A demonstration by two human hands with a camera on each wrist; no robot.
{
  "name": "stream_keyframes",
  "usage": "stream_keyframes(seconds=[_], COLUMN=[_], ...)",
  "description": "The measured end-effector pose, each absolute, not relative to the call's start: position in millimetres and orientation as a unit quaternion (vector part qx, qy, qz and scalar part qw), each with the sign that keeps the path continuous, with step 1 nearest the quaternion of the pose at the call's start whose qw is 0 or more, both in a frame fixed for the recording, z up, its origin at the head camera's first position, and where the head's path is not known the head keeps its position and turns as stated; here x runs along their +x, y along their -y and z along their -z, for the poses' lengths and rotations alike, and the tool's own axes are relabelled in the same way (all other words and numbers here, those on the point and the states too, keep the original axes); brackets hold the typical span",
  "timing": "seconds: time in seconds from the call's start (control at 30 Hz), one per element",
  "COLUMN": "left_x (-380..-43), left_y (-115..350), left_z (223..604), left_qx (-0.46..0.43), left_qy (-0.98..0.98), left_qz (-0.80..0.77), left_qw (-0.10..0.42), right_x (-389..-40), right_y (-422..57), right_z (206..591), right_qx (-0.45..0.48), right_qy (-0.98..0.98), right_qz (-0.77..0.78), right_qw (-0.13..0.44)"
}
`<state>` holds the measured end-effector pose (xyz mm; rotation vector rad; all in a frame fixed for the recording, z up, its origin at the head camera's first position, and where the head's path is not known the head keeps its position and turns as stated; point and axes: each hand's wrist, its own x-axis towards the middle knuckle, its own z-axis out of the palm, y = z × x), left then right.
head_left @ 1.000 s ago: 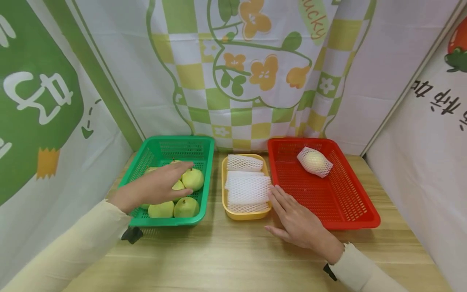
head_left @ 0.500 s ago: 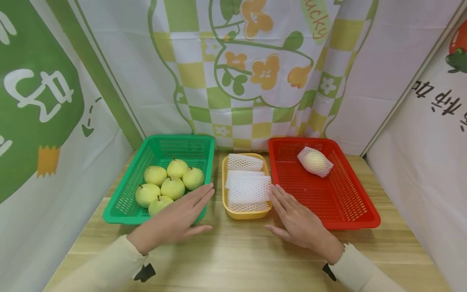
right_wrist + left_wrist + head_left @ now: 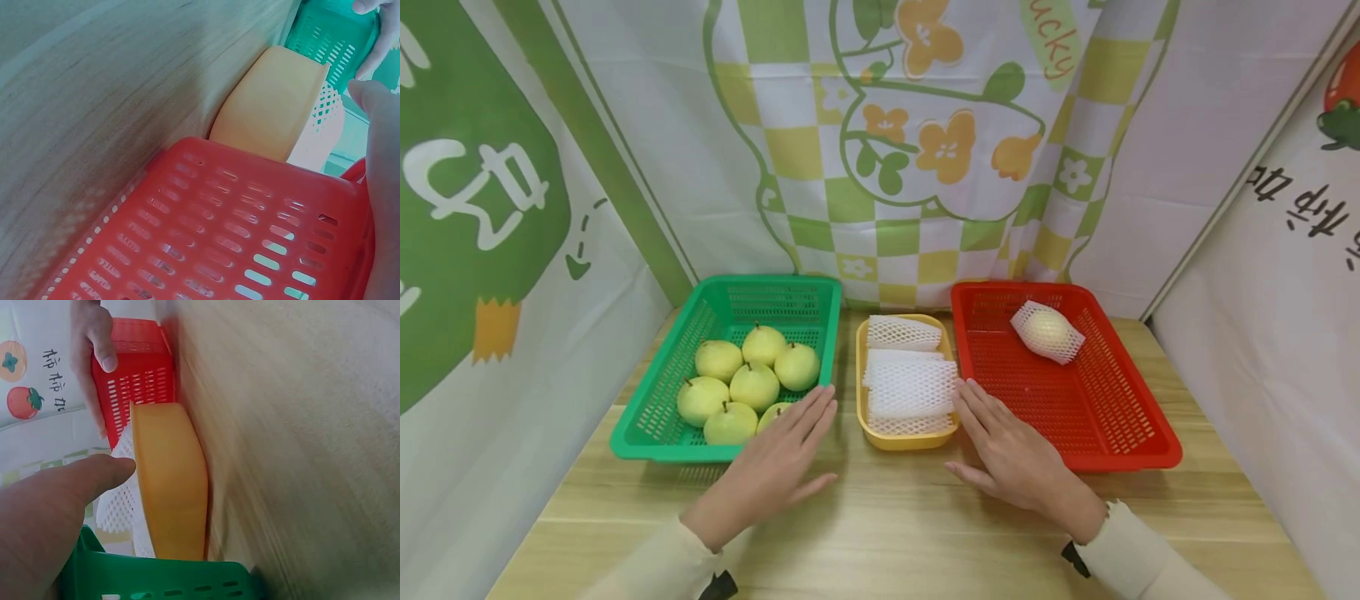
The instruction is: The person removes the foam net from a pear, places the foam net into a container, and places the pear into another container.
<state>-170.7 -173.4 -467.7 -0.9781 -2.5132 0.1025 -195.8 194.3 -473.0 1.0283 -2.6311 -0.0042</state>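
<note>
My left hand [image 3: 782, 454] lies with straight fingers over the near right corner of the green basket [image 3: 647, 448], holding nothing. Several yellow-green pears [image 3: 755, 386] sit in that basket, one partly hidden by my fingers. My right hand [image 3: 1011, 454], also straight-fingered, rests at the near left corner of the red basket [image 3: 1075, 460], its fingertips by the rim of the yellow tray [image 3: 904, 444]. White foam net sleeves [image 3: 912, 385] are piled in the tray. One pear in a foam net [image 3: 1048, 332] lies at the back of the red basket. In the left wrist view, my left thumb [image 3: 103, 472] overlaps the foam nets.
All three containers stand in a row on a wooden table [image 3: 887, 533]. A printed curtain [image 3: 917, 208] hangs right behind them, and white printed walls close off the left and right sides.
My left hand has drawn back from above the pears toward me, to the green basket's near right corner, uncovering most of the pears. The right hand has stayed in place.
</note>
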Motion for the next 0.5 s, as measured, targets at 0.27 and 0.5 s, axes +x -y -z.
stream_keyframes(seconds=[0.27, 0.5], left_x=[-169.6, -170.7], left_y=[172.9, 172.2], left_z=[476.2, 479.5], left_qx=[-0.323, -0.317], left_qy=[0.927, 0.926], left_qz=[-0.049, -0.054], left_qw=[0.186, 0.195], right_x=[-194.0, -197.7], right_y=[-196.3, -201.9], right_z=[465.1, 425.4], right_qx=[0.366, 0.337], right_qy=[0.924, 0.937], right_qz=[-0.011, -0.086], right_qw=[0.108, -0.042])
